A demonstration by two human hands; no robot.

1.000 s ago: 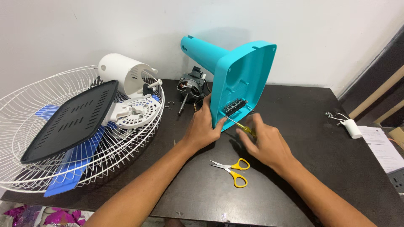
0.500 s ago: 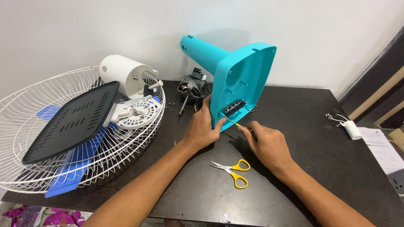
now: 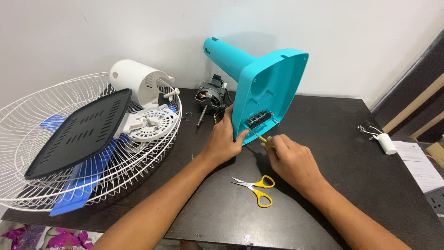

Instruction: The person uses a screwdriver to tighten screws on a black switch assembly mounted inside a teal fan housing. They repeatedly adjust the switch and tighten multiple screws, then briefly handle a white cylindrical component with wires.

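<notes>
A turquoise fan base (image 3: pixel 270 88) lies tipped on its side on the dark table (image 3: pixel 351 153), its open underside facing me. My left hand (image 3: pixel 222 141) grips the base's lower left edge. My right hand (image 3: pixel 293 159) holds a small yellow-handled screwdriver (image 3: pixel 260 137), whose tip points at the black switch block (image 3: pixel 260 118) inside the base.
Yellow-handled scissors (image 3: pixel 256 187) lie near the front edge. A fan motor (image 3: pixel 210 97) stands behind the base. At left a white wire guard (image 3: pixel 55 153) holds a black panel (image 3: pixel 76 132), blue blades and a white housing (image 3: pixel 134 81). A white capacitor (image 3: pixel 385 142) and papers lie at right.
My right hand has shifted slightly, bringing the screwdriver tip closer to the switch block. My left hand and the base stay put.
</notes>
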